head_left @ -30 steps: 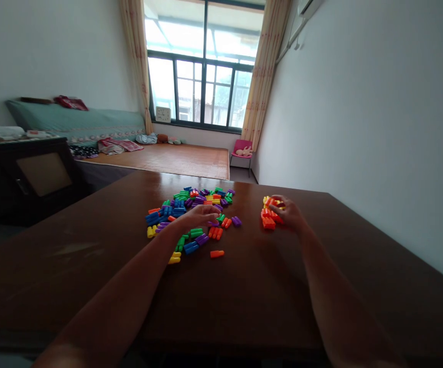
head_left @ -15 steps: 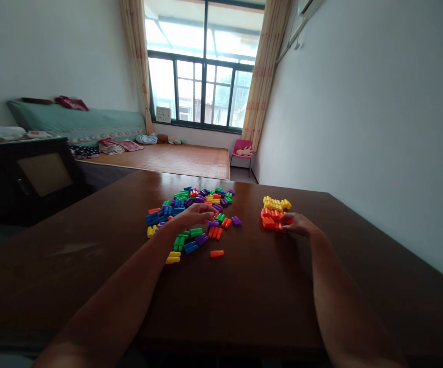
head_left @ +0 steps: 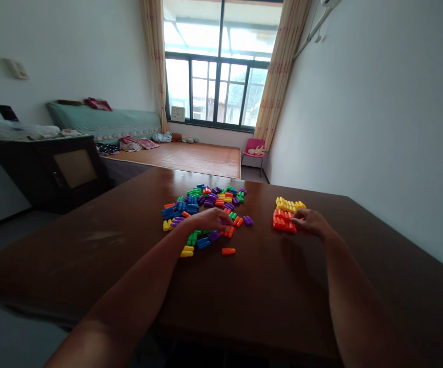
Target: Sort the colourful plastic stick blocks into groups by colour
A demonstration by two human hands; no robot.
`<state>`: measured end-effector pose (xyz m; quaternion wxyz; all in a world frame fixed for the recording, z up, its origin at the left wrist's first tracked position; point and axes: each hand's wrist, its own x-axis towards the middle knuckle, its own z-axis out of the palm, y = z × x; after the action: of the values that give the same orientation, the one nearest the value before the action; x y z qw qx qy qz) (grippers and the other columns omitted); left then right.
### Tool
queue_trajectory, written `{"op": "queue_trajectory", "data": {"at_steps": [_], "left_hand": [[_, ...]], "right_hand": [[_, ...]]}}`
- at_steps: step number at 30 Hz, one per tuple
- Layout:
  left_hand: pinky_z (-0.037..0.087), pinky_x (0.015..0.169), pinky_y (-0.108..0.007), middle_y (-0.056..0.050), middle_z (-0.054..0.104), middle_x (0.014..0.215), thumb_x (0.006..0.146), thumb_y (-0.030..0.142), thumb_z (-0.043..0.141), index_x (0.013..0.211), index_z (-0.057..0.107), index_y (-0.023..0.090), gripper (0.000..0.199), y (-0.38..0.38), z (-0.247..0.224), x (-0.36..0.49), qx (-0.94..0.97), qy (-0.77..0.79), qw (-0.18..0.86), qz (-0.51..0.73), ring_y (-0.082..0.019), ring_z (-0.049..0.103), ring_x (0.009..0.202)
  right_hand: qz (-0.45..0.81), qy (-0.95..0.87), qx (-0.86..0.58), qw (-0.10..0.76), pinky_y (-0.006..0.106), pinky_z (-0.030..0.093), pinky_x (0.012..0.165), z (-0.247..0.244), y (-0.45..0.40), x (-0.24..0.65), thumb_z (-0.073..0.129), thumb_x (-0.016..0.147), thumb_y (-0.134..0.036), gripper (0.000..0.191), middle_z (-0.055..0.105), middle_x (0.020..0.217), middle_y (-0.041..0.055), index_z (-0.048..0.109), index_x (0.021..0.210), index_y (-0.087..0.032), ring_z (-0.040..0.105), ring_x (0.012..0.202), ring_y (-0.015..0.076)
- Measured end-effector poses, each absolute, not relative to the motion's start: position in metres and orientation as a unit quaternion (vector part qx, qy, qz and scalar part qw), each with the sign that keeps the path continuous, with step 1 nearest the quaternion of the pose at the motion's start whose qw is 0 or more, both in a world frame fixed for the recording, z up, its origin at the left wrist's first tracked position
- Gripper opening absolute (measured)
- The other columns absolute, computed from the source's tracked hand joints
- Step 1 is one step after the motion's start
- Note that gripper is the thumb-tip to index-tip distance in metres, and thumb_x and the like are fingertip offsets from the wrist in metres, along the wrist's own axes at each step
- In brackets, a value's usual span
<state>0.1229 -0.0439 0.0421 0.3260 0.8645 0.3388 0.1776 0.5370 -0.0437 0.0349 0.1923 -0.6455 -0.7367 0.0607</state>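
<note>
Colourful plastic building pieces [head_left: 181,209], bullet-shaped and mostly joined in small groups, lie scattered on the left half of the table. My left hand [head_left: 214,220] hovers over the near right part of this pile, fingers curved and apart, just above an orange piece [head_left: 229,232]. To the right, orange pieces [head_left: 284,221] lie packed in a block. Behind them is a similar block of yellow pieces [head_left: 289,204]. At the right edge of the orange block, my right hand [head_left: 311,223] has its thumb and fingers pinched on an orange piece, mostly hidden by the fingers.
One loose orange piece [head_left: 228,251] lies on the brown table [head_left: 252,296] nearer to me. A purple piece [head_left: 248,220] sits right of the pile. Beyond the table are a bed [head_left: 191,156], a pink chair [head_left: 255,145] and a dark cabinet [head_left: 48,168].
The view has turned slightly left. My left hand has come down nearer the orange piece at the pile's near right side. My right hand stays at the edge of the orange block.
</note>
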Motion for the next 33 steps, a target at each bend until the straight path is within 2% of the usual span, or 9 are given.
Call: {"op": "queue_trajectory", "data": {"at_steps": [5,8,10,13,16,19,21,27,33], "left_hand": [[0.045,0.086,-0.030,-0.006,0.067,0.106,0.065,0.034,0.080,0.098,0.072,0.020,0.037,-0.048,0.035,0.130,0.916,0.341,0.173,0.119,-0.025,0.060,0.101],[0.045,0.083,-0.028,-0.008,0.066,0.100,0.075,0.027,0.069,0.085,0.071,0.015,0.015,-0.043,0.028,0.127,0.914,0.349,0.150,0.144,-0.021,0.061,0.093],[0.045,0.081,-0.027,-0.008,0.065,0.093,0.080,0.024,0.063,0.077,0.070,0.014,0.012,-0.040,0.026,0.125,0.905,0.351,0.154,0.185,-0.020,0.060,0.089],[0.046,0.074,-0.028,-0.004,0.064,0.081,0.077,0.027,0.065,0.084,0.068,0.013,0.016,-0.038,0.027,0.126,0.865,0.385,0.218,0.236,-0.018,0.060,0.079],[0.047,0.065,-0.027,-0.001,0.064,0.076,0.073,0.036,0.071,0.098,0.062,0.013,0.035,-0.040,0.030,0.132,0.792,0.384,0.385,0.278,-0.015,0.060,0.068],[0.048,0.064,-0.027,-0.001,0.064,0.074,0.070,0.045,0.074,0.093,0.062,0.012,0.042,-0.044,0.034,0.138,0.754,0.339,0.487,0.282,-0.013,0.059,0.066],[0.048,0.065,-0.027,0.000,0.063,0.073,0.069,0.049,0.075,0.089,0.064,0.012,0.043,-0.046,0.036,0.139,0.754,0.325,0.502,0.271,-0.013,0.059,0.065],[0.049,0.066,-0.026,-0.003,0.068,0.082,0.073,0.054,0.071,0.103,0.067,0.015,0.050,-0.047,0.035,0.141,0.747,0.347,0.505,0.257,-0.015,0.062,0.071],[0.050,0.067,-0.027,-0.005,0.068,0.086,0.076,0.054,0.068,0.106,0.066,0.014,0.049,-0.041,0.032,0.138,0.758,0.365,0.468,0.272,-0.018,0.064,0.081]], "right_hand": [[0.043,-0.766,-0.600,0.225,0.028,0.042,0.063,0.041,-0.046,0.510,0.057,0.082,-0.045,0.026,0.069,0.074,0.0023,0.066,0.080,-0.021,0.061,0.065,0.0165],[0.033,-0.776,-0.581,0.243,0.029,0.043,0.063,0.042,-0.047,0.492,0.057,0.082,-0.047,0.026,0.069,0.072,0.0023,0.065,0.081,-0.022,0.061,0.063,0.0166],[0.040,-0.787,-0.557,0.261,0.029,0.044,0.063,0.044,-0.049,0.479,0.058,0.083,-0.046,0.025,0.070,0.074,0.0025,0.065,0.081,-0.022,0.062,0.064,0.0168],[0.087,-0.799,-0.510,0.305,0.029,0.048,0.064,0.045,-0.056,0.452,0.059,0.084,-0.044,0.024,0.070,0.080,0.0029,0.066,0.090,-0.022,0.062,0.066,0.0159],[0.165,-0.815,-0.438,0.340,0.028,0.051,0.065,0.044,-0.066,0.419,0.063,0.082,-0.041,0.037,0.069,0.105,0.0055,0.063,0.114,-0.023,0.062,0.069,0.0136],[0.221,-0.852,-0.343,0.328,0.028,0.053,0.066,0.039,-0.076,0.388,0.068,0.079,-0.038,0.053,0.054,0.135,0.0078,0.055,0.130,-0.028,0.063,0.081,0.0138],[0.225,-0.864,-0.317,0.319,0.028,0.053,0.067,0.035,-0.080,0.372,0.069,0.079,-0.035,0.054,0.050,0.140,0.0079,0.055,0.131,-0.030,0.062,0.085,0.0148],[0.194,-0.866,-0.349,0.301,0.034,0.051,0.083,0.042,-0.073,0.390,0.070,0.077,-0.028,0.043,0.062,0.121,0.0071,0.064,0.119,-0.025,0.061,0.094,0.0189],[0.237,-0.740,-0.594,0.209,0.029,0.052,0.068,0.070,-0.069,0.516,0.072,0.072,-0.040,0.048,0.067,0.085,0.0052,0.065,0.113,-0.017,0.061,0.073,0.0166]]}}
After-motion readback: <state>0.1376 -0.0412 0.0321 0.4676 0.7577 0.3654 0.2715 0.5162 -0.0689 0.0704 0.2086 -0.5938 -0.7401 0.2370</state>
